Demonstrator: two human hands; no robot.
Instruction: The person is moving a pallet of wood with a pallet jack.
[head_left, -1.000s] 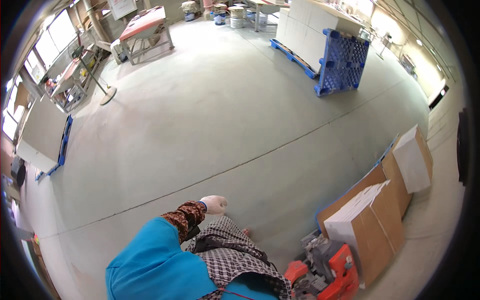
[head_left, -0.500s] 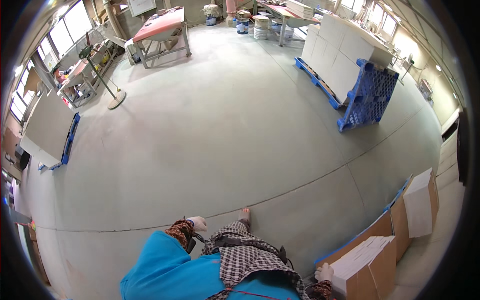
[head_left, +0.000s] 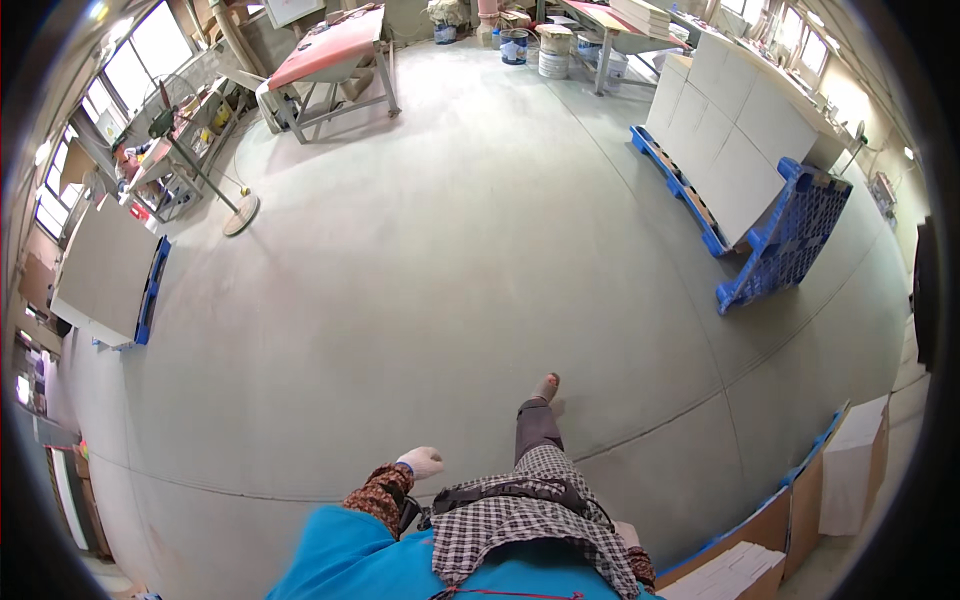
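The left hand (head_left: 422, 461), white-gloved, hangs out in front of the body over the pale grey floor (head_left: 420, 300), its arm bent at the elbow and angled inward; a brown patterned sleeve cover (head_left: 378, 496) wraps the forearm below the bright blue top (head_left: 335, 550). Its fingers look loosely curled and nothing shows in its grasp, though the palm is turned away, so I cannot tell how far they are closed. The right hand (head_left: 627, 535) is low at the person's right side, partly behind the edge of the black-and-white checked apron (head_left: 500, 525); whether it is clenched or released cannot be told. Nearest to it, at the lower right, is the white stack (head_left: 722, 570), layered in thin, slightly uneven pieces and cut off by the frame's lower edge. Beside it runs brown cardboard (head_left: 803, 515) edged with blue, and farther along stands a taller white block (head_left: 852, 470) with a brown side. A dark-trousered leg (head_left: 537, 428) reaches forward between the hands.
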